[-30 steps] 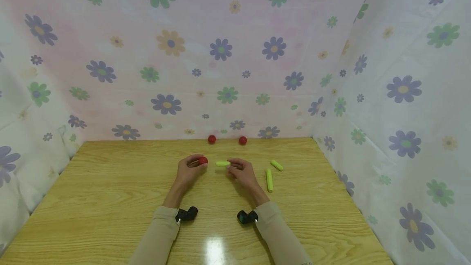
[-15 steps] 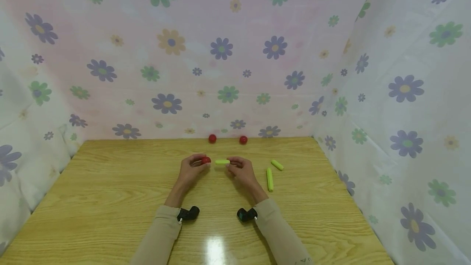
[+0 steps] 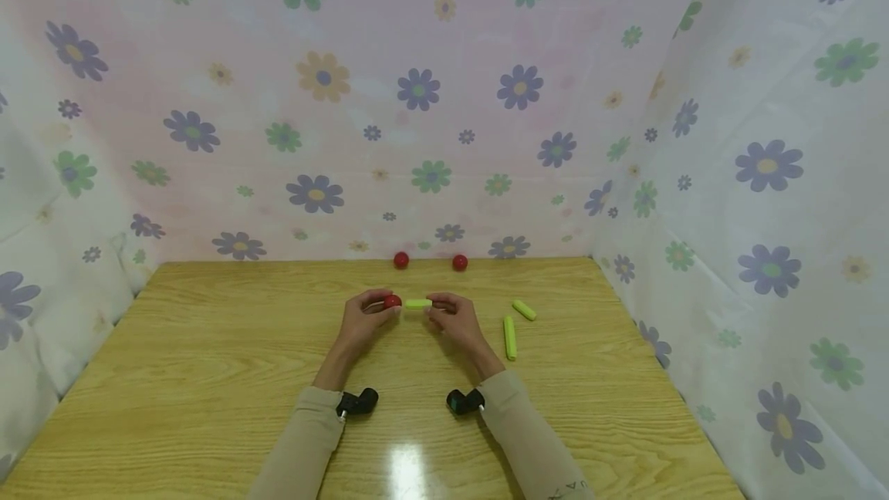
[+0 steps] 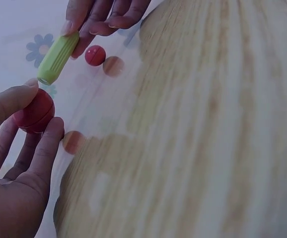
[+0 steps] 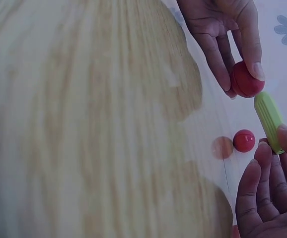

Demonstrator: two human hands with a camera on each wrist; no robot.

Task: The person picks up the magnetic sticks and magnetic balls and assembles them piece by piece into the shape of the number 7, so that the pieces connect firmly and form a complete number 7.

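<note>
In the head view my left hand (image 3: 363,319) pinches a red ball (image 3: 392,302) between thumb and fingers. Facing it, my right hand (image 3: 456,320) pinches one end of a short yellow-green ridged stick (image 3: 418,304), its other end pointing at the ball. The left wrist view shows the stick (image 4: 58,58) close beside the ball (image 4: 35,112); whether they touch I cannot tell. From the right wrist, the stick's (image 5: 268,120) free end appears just by the held ball (image 5: 247,81).
Two more red balls, one left (image 3: 400,260) and one right (image 3: 460,262), sit at the back edge of the wooden table (image 3: 229,361). Right of my right hand lie a longer green stick (image 3: 510,338) and a shorter green stick (image 3: 524,310). A flowered cloth (image 3: 375,176) rises behind.
My left hand has moved right with the red ball, narrowing the gap to the stick. The right hand, still holding the stick, has shifted only slightly.
</note>
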